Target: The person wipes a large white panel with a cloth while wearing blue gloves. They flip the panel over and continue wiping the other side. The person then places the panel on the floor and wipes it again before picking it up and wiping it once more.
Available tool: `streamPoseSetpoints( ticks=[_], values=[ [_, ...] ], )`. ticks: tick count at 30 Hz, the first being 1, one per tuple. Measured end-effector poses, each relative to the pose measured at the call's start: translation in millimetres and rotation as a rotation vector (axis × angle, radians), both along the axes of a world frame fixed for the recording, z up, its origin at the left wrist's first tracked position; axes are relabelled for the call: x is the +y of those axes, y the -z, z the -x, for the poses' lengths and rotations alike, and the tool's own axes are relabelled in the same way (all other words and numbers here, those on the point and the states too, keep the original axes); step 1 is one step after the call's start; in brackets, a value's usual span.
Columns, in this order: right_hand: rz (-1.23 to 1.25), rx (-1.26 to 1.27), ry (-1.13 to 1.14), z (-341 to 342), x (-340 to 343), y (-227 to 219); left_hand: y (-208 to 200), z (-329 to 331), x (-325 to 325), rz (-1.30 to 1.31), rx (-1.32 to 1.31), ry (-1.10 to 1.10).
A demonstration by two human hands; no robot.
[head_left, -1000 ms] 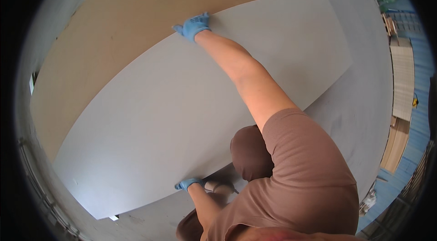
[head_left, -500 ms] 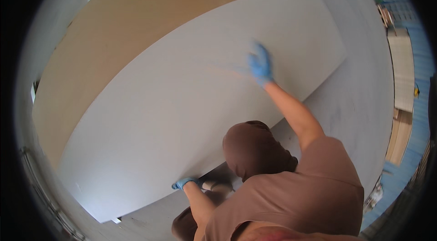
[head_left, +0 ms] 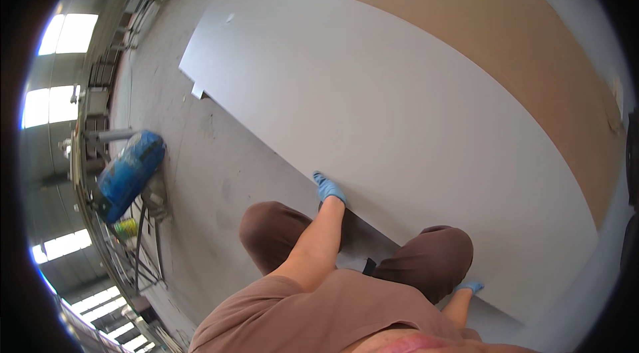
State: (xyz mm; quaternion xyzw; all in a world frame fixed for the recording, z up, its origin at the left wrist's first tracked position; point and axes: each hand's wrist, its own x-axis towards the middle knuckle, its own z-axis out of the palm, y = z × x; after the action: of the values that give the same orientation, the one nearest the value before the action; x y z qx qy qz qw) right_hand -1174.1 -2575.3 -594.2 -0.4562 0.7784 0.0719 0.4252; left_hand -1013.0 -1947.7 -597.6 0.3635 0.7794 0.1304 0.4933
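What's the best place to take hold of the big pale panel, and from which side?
Probably the near long edge of the pale panel, from the person's side, hands spread apart. It lies broad and flat with no visible handle; the left hand and right hand are at that edge, and the dark shadow below suggests room underneath.

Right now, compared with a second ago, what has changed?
The right hand has left the far edge of the pale panel and come back to its near edge, beside the right knee. The view has turned leftward. The left hand is still at the near edge, with the brown board still beyond the panel.
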Motion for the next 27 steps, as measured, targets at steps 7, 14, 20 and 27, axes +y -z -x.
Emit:
streamPoseSetpoints(
  ticks=[7, 14, 20, 27],
  values=[
    [-0.113, 0.036, -0.023, -1, 13, -1, -7, 15, 17, 0.123, 0.377, 0.204],
    [-0.120, -0.023, 0.017, 15, 3, 26, -1, 15, 21, 0.094, 0.280, 0.103],
    [-0.182, -0.172, 0.133, 23, 6, 12, 32, 31, 33, 0.105, 0.339, 0.271],
    [-0.310, 1.472, -1.997, -24, 5, 6, 59, 40, 29, 0.139, 0.366, 0.387]
  ],
)
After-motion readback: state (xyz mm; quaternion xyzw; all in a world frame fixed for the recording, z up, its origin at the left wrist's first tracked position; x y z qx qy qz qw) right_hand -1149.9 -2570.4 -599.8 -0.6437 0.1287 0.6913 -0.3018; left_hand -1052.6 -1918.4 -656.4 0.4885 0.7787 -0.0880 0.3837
